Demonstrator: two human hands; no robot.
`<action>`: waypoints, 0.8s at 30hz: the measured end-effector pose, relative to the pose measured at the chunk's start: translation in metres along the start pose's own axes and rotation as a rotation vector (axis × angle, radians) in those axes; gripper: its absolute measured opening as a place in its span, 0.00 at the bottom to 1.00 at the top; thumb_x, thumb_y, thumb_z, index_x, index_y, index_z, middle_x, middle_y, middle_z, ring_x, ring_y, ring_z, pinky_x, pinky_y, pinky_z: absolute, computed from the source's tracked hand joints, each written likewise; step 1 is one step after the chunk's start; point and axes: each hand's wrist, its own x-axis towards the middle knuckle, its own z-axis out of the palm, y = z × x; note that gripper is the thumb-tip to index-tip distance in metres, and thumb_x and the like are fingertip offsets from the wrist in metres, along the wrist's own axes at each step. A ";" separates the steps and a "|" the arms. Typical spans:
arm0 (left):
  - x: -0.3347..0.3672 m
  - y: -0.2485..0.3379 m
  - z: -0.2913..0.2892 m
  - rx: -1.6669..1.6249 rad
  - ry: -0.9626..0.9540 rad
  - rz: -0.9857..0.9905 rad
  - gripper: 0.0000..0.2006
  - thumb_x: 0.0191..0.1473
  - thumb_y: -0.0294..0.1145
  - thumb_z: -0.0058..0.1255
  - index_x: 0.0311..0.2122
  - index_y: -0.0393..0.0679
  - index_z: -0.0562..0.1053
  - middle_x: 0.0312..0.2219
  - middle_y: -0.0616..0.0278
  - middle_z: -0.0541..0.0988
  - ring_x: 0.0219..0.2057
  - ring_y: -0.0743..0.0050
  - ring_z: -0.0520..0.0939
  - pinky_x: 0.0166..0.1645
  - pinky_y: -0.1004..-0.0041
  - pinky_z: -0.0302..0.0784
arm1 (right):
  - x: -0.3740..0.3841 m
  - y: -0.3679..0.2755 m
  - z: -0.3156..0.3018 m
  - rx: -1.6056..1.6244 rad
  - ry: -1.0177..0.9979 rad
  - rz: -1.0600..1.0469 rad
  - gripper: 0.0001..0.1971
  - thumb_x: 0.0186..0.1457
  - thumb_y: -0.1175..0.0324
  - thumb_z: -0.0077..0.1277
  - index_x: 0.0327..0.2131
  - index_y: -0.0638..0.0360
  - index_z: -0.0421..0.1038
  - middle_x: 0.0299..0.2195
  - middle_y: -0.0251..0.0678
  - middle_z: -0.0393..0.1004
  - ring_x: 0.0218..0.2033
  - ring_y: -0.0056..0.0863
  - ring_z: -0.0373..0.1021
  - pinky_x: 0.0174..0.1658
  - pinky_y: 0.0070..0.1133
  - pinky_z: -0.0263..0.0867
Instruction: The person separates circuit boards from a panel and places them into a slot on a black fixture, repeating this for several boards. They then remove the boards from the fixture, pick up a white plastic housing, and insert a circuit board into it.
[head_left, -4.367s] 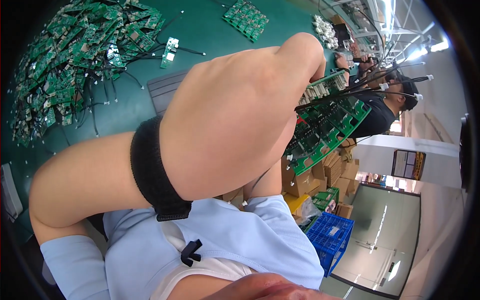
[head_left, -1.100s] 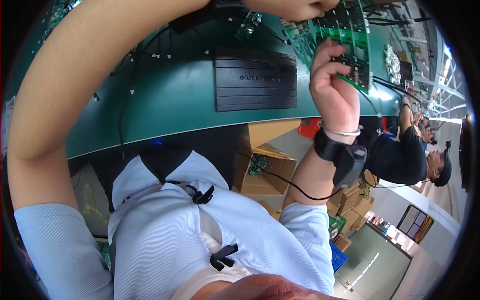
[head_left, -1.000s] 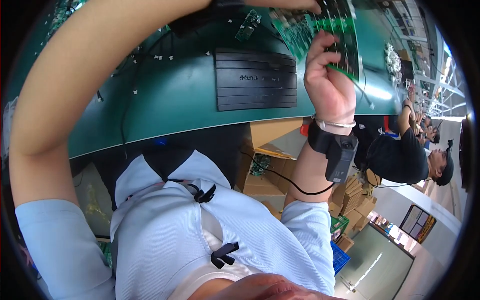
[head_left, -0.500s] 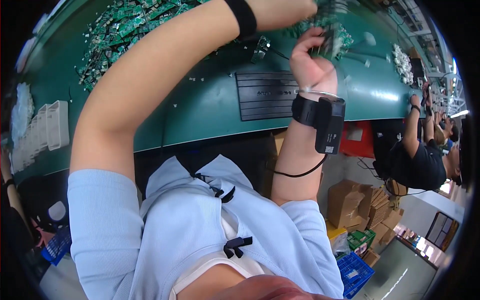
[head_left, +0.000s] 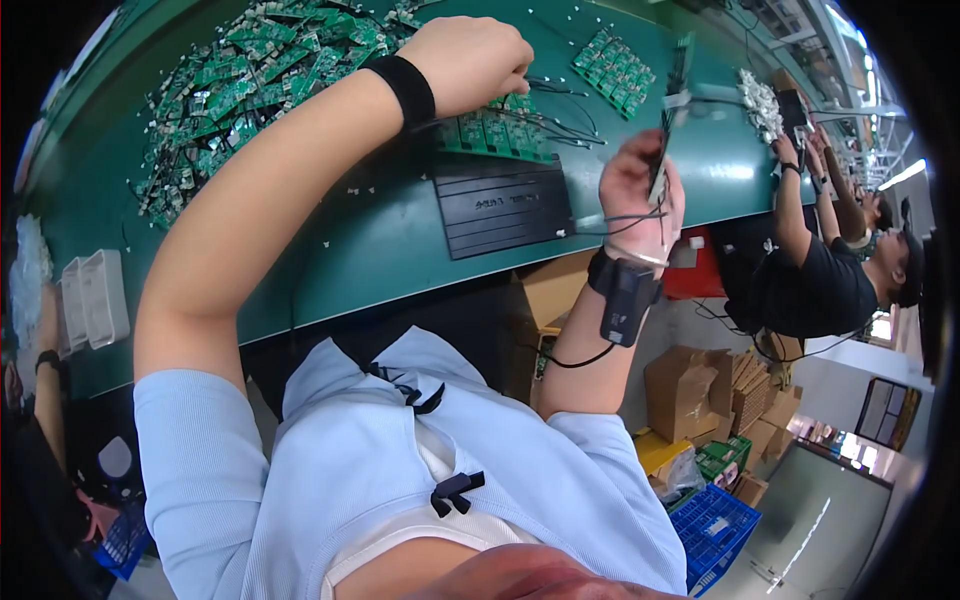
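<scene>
My left hand [head_left: 468,68] is closed, its knuckles up, above a green circuit board panel [head_left: 500,138] with thin black cables [head_left: 565,128]. The cables fan out rightward from beneath its fingers; the fingertips are partly hidden, so what they grip is unclear. My right hand [head_left: 640,190] is raised near the table's front edge, closed on another circuit board panel [head_left: 677,85]. That panel stands nearly edge-on and is blurred, with dark cables hanging toward my wrist. Between the hands, nearer me, lies a ridged black mat [head_left: 505,215].
A large heap of green circuit boards [head_left: 270,70] covers the table's far left. Another board panel [head_left: 615,72] lies at the back. White parts [head_left: 760,105] are piled at right, near a co-worker [head_left: 825,270]. White trays [head_left: 95,300] stand at left. Cardboard boxes [head_left: 690,390] sit on the floor.
My left hand has moved left and down, away from my right hand. My right hand has come slightly nearer me with a panel. The view has shifted, uncovering panels on the table.
</scene>
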 end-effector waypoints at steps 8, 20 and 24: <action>0.038 -0.005 -0.028 0.076 0.393 0.026 0.12 0.56 0.40 0.52 0.28 0.42 0.77 0.26 0.51 0.81 0.30 0.50 0.84 0.34 0.57 0.78 | -0.033 -0.046 -0.046 -0.139 0.021 -0.198 0.13 0.66 0.70 0.39 0.48 0.65 0.69 0.40 0.40 0.76 0.37 0.30 0.74 0.33 0.22 0.67; 0.045 -0.011 0.018 0.225 0.145 -0.055 0.13 0.56 0.42 0.55 0.31 0.42 0.77 0.30 0.53 0.81 0.34 0.52 0.83 0.39 0.56 0.78 | -0.015 -0.070 -0.029 -0.682 0.319 -0.532 0.21 0.73 0.58 0.31 0.57 0.63 0.65 0.57 0.43 0.71 0.55 0.38 0.69 0.60 0.36 0.64; -0.005 0.016 0.005 0.262 0.561 0.096 0.15 0.52 0.43 0.59 0.41 0.44 0.75 0.41 0.55 0.78 0.44 0.55 0.79 0.48 0.58 0.73 | -0.043 -0.073 -0.010 -0.866 0.195 -0.710 0.22 0.73 0.57 0.33 0.59 0.63 0.64 0.58 0.44 0.70 0.55 0.37 0.69 0.60 0.36 0.65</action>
